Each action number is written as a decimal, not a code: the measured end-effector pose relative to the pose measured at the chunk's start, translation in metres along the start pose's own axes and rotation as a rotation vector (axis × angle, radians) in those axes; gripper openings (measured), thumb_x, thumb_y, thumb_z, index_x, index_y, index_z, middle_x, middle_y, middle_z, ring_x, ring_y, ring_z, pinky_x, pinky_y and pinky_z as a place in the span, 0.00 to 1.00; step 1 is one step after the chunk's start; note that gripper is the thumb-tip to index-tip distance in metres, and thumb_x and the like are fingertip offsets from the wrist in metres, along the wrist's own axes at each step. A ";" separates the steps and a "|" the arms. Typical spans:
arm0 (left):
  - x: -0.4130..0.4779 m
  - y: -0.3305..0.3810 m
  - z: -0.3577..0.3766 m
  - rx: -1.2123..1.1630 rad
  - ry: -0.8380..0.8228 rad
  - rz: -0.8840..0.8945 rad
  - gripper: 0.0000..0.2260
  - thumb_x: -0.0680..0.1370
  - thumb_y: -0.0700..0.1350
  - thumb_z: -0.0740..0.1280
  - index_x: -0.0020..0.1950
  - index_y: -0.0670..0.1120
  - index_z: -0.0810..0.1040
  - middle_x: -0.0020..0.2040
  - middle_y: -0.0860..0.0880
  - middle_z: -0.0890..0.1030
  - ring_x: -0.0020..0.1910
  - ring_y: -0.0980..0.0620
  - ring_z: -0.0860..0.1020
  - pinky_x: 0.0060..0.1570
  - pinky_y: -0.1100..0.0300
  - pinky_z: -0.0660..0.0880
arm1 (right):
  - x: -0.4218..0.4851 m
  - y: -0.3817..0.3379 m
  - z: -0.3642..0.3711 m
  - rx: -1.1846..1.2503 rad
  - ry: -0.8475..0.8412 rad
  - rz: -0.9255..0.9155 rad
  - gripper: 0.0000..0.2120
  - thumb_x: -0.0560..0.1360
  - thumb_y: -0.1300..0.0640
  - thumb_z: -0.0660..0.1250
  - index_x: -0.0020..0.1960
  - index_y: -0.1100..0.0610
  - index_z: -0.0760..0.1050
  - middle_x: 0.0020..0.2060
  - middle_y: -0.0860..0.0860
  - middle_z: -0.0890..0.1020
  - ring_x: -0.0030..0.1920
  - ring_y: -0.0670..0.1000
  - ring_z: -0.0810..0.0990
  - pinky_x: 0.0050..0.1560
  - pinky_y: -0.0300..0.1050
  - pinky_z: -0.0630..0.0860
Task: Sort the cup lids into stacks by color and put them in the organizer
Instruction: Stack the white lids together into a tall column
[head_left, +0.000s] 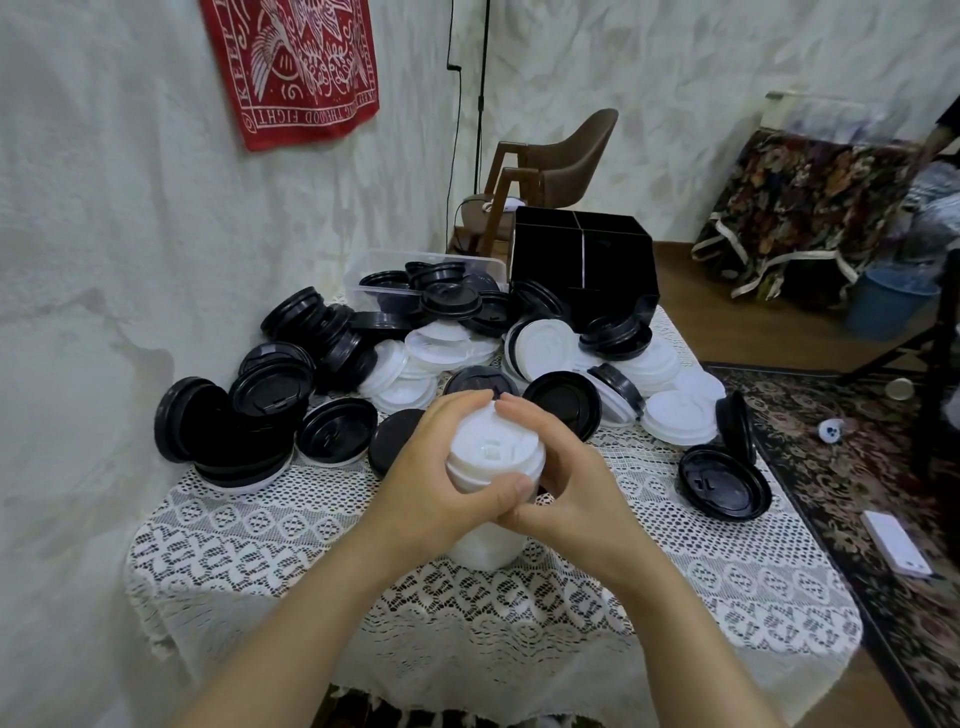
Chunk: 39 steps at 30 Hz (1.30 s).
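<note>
Both hands are clamping the white lid stack (493, 449). Left hand (431, 483) is wrapping its left side and right hand (571, 478) its right side. Fingertips (522, 415) are almost meeting over the far rim, and thumbs (511, 491) are overlapping on the near side. No finger is spread free.

Stack's long axis is running roughly vertical, with the top face tipping toward the camera. Its lower end is hanging below the palms, down by the lace tablecloth (249, 535); can't tell if it's touching.

Organizer (587, 249) is sitting ahead, beyond the fingertips and slightly toward the right-hand side, well apart. Loose black lids (337, 431) and loose white lids (675, 415) are lying in between. Right hand is looking marginally nearer to it.

Judgement: the stack is probably being squared up. The next move is calling for a forward carry over the pile, keeping the axis upright, into one compartment. Compartments are reading dark, so can't tell what's inside.

Risk: side pressure alone is holding the stack, so the bottom lids could slip out mid-carry.
</note>
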<state>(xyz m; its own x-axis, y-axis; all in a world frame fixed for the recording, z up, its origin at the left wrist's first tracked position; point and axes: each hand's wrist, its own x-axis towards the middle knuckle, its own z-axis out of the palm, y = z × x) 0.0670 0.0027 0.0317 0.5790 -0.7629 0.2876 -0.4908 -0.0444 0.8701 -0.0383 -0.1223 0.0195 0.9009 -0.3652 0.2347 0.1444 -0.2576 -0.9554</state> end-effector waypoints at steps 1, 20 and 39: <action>0.000 0.000 0.001 -0.012 0.007 0.000 0.33 0.61 0.64 0.70 0.64 0.63 0.67 0.62 0.67 0.68 0.61 0.70 0.68 0.55 0.75 0.68 | 0.000 0.000 -0.001 -0.009 -0.009 0.002 0.34 0.67 0.63 0.78 0.67 0.43 0.71 0.70 0.42 0.70 0.68 0.44 0.72 0.66 0.48 0.73; 0.001 0.000 0.001 -0.025 -0.006 -0.005 0.29 0.60 0.64 0.69 0.59 0.66 0.66 0.59 0.75 0.65 0.59 0.75 0.65 0.51 0.81 0.63 | 0.078 -0.007 -0.057 -0.452 0.466 0.105 0.22 0.76 0.59 0.67 0.70 0.54 0.70 0.63 0.50 0.75 0.62 0.48 0.74 0.64 0.46 0.71; 0.000 -0.003 0.001 -0.018 -0.010 0.014 0.30 0.61 0.65 0.69 0.61 0.66 0.66 0.60 0.76 0.64 0.61 0.75 0.64 0.54 0.81 0.63 | 0.166 0.030 -0.054 -1.132 0.267 0.317 0.41 0.68 0.44 0.74 0.70 0.61 0.57 0.66 0.61 0.69 0.64 0.64 0.72 0.63 0.57 0.69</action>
<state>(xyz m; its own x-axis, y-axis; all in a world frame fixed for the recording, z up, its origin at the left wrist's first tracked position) 0.0680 0.0018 0.0289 0.5657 -0.7699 0.2955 -0.4868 -0.0225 0.8732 0.0941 -0.2391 0.0392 0.6989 -0.6934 0.1754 -0.6295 -0.7127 -0.3094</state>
